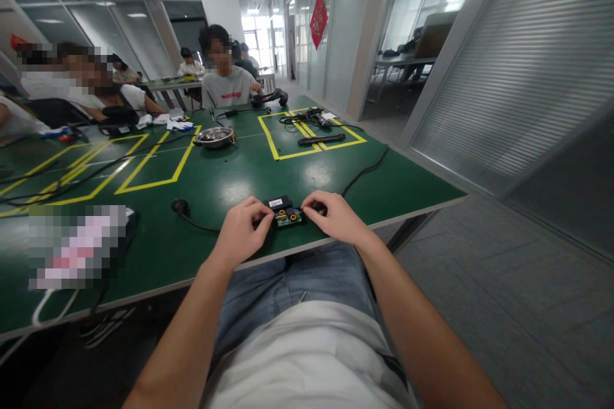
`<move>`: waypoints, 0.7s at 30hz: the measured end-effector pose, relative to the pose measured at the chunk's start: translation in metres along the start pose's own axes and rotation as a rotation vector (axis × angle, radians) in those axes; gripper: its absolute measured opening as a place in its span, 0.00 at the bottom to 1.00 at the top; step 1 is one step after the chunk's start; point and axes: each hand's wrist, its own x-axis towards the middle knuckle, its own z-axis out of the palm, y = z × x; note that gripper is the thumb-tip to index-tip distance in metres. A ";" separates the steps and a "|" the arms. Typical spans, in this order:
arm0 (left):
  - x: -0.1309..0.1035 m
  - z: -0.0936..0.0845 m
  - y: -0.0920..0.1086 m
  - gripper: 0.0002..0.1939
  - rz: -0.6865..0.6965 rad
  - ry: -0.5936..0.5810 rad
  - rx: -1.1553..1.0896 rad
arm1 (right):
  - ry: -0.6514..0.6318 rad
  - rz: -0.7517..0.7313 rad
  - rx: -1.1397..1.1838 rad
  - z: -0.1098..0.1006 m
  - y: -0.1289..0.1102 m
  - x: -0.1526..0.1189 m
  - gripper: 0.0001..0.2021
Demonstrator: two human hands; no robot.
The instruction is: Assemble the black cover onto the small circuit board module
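Note:
A small green circuit board (289, 217) with round copper-coloured coils lies near the front edge of the green table. Just behind it is a black casing piece (278, 202) with a white label. My left hand (243, 230) pinches the board's left end, where a black cable with a plug (180, 206) runs off to the left. At the right end, my right hand (332, 214) is closed with thumb and fingers together around the board's end or its cable; the exact grip is hidden. Another black cable (365, 171) leads from there to the back right.
A metal bowl (215, 137) sits further back. Yellow tape (275, 158) frames cables and a black bar (321, 139). A blurred pinkish object (81, 246) is at the left. Across the table sits a person (230, 86); others are at the far left.

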 end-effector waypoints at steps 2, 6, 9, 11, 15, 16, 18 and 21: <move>0.000 0.001 -0.002 0.10 -0.016 -0.029 0.016 | -0.003 0.000 0.004 0.000 0.000 0.001 0.06; 0.001 0.003 -0.006 0.07 -0.052 -0.056 0.060 | 0.002 0.003 -0.081 0.000 0.002 0.002 0.06; 0.003 0.006 -0.006 0.11 -0.007 -0.023 0.092 | 0.018 -0.004 -0.152 -0.001 0.003 0.002 0.05; 0.005 0.008 -0.007 0.16 -0.014 -0.008 0.125 | 0.010 0.001 -0.156 -0.001 0.004 0.002 0.05; 0.010 0.013 -0.011 0.17 -0.159 -0.039 0.188 | -0.008 0.009 -0.144 -0.002 0.004 0.002 0.06; 0.011 0.014 -0.012 0.16 -0.191 -0.039 0.190 | -0.011 0.012 -0.143 -0.002 0.003 0.001 0.06; 0.012 0.014 -0.015 0.13 -0.241 -0.019 0.184 | -0.013 0.016 -0.144 -0.002 0.003 0.001 0.07; 0.012 0.013 -0.015 0.12 -0.239 0.040 0.188 | -0.007 0.004 -0.132 -0.001 0.004 0.001 0.11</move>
